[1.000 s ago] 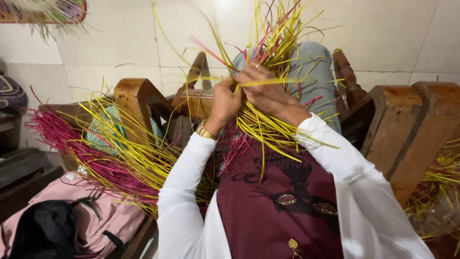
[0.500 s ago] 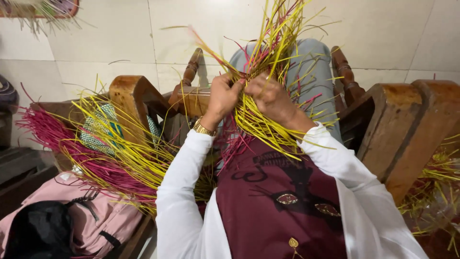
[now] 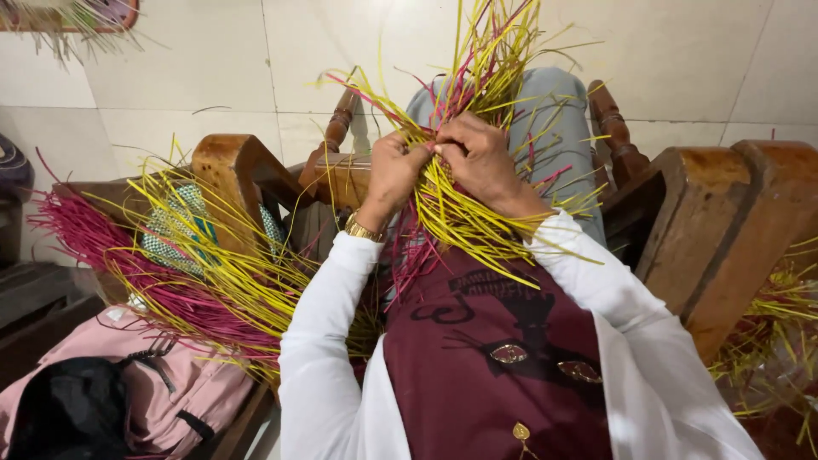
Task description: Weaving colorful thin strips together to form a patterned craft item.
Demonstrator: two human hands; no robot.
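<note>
Straw bundle (image 3: 464, 128), yellow and magenta, held upper centre of frame over lap. Left hand (image 3: 394, 173) and right hand (image 3: 483, 158) meet at bundle's middle, fingers clamped on strands. Loose ends fan upward and down across maroon vest (image 3: 494, 358). More straws (image 3: 183, 281) heaped lower left beside wooden chair arm (image 3: 228, 175); pink bag (image 3: 162, 392) below them.

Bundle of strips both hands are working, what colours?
Mostly yellow with some magenta-pink strips mixed in, seen in the head view: the bundle of strips is gripped by the left hand and right hand.
</note>
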